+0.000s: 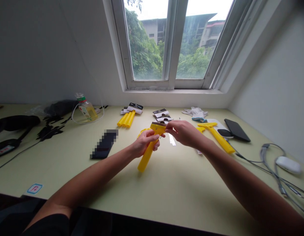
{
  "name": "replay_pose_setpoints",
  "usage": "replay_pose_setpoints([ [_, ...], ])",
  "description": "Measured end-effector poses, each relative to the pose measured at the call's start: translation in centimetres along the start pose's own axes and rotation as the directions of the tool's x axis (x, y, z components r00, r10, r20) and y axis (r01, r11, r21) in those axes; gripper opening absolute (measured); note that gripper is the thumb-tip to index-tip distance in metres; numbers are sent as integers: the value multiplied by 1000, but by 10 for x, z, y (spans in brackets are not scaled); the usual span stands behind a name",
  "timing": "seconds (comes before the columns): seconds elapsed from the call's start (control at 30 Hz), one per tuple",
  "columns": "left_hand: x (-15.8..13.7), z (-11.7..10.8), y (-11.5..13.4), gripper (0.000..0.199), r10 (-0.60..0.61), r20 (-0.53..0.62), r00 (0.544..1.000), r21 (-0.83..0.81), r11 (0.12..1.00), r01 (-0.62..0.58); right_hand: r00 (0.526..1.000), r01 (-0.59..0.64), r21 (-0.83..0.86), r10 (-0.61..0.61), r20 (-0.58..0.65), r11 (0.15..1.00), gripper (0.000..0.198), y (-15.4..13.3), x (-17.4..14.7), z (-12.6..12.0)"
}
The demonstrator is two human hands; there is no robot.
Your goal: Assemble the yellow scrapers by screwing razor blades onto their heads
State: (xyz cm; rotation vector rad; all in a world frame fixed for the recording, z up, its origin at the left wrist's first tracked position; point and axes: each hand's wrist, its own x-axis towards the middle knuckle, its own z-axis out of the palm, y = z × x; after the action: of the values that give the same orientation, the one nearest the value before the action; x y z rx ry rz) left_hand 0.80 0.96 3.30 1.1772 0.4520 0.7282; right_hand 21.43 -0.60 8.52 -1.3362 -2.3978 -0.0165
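Note:
A yellow scraper (146, 159) is tilted above the table, its handle pointing down toward me. My left hand (143, 143) is closed around the upper handle, just below the head. Along the head's top edge runs a thin dark blade (157, 124). My right hand (183, 131) pinches the right end of that blade edge; its fingertips partly cover the spot. Behind my left hand, a yellow piece (142, 132) is mostly hidden. White strips (172, 140) lie on the table under my right hand.
Yellow handles (126, 120) lie beside printed cards (135, 107), with more cards (162, 113) at centre back. Another yellow scraper (220, 139) rests at right near gloves (196, 112), a black device (237, 130) and cables (267, 164). At left are a phone (104, 146) and a bottle (86, 110).

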Motion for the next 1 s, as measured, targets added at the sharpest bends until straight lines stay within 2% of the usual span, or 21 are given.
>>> replay_pose_setpoints([
  [0.13,1,-2,-3,40,2,-2,1000,-10,1000,-2,1000,21,-79,-21,-6,997,20,-3,-1,3],
  [0.23,0,-3,-4,39,0,7,1000,5,1000,0,1000,-21,-90,19,-17,996,18,-3,0,5],
  [0.33,-1,-4,-5,40,-24,15,1000,54,998,23,997,-82,-6,82,-10,997,15,1,1,6],
  [0.5,-2,-4,-6,42,-45,-5,999,111,993,45,978,-208,215,197,74,954,18,8,3,9],
  [0.6,-2,-3,-6,40,-46,-8,999,109,993,46,971,-241,220,236,47,945,17,8,3,9],
  [0.7,-2,-2,-7,36,-41,-6,999,96,994,42,972,-228,186,233,-9,956,17,7,3,9],
  [0.8,-1,-4,-11,31,-41,-18,999,77,996,43,982,-186,191,190,-5,964,16,9,5,14],
  [0.9,1,-7,-17,27,-51,-55,997,55,997,54,998,-52,174,57,-29,983,14,11,7,23],
  [1.0,3,-12,-21,25,-67,-80,995,39,997,70,995,84,106,-78,-63,991,13,12,9,26],
])
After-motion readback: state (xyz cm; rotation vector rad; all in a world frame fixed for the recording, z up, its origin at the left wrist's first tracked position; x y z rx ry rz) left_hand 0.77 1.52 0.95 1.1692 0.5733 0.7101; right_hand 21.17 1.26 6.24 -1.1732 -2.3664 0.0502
